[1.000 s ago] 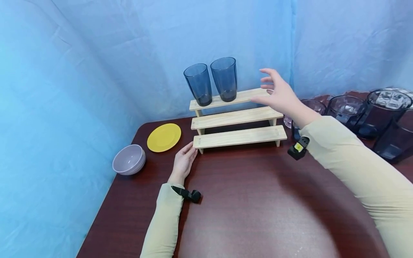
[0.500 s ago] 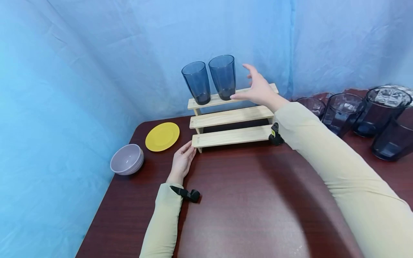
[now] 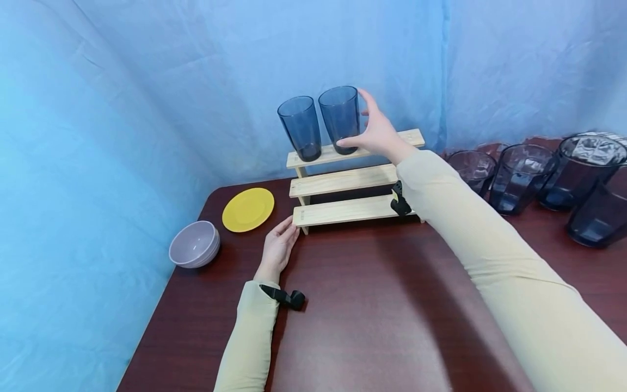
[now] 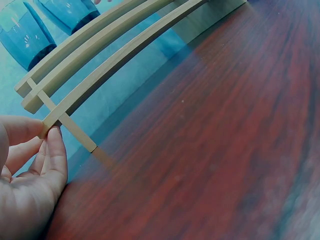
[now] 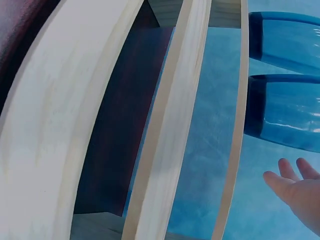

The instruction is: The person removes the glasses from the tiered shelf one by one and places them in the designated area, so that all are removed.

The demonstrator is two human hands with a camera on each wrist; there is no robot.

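Observation:
A three-step wooden rack (image 3: 362,209) stands at the back of the table, two blue glass tumblers on its top step. At the lowest step's left end, my left hand (image 3: 278,247) pinches the corner between thumb and fingers, seen closely in the left wrist view (image 4: 37,175). My right hand (image 3: 374,130) reaches over the rack with thumb and fingers spread around the right tumbler (image 3: 339,117). In the right wrist view a small gap shows between the fingertips and that tumbler (image 5: 292,112). The left tumbler (image 3: 301,130) stands upright beside it.
A yellow plate (image 3: 248,209) and a mauve bowl (image 3: 194,245) sit left of the rack on the dark red table (image 3: 352,305). Several dark glass tumblers (image 3: 521,174) stand at the right, partly behind my right forearm. A blue curtain (image 3: 235,81) hangs behind.
My right hand has moved left along the top step, from the rack's right end to the right tumbler. The left hand has stayed at the lowest step's corner.

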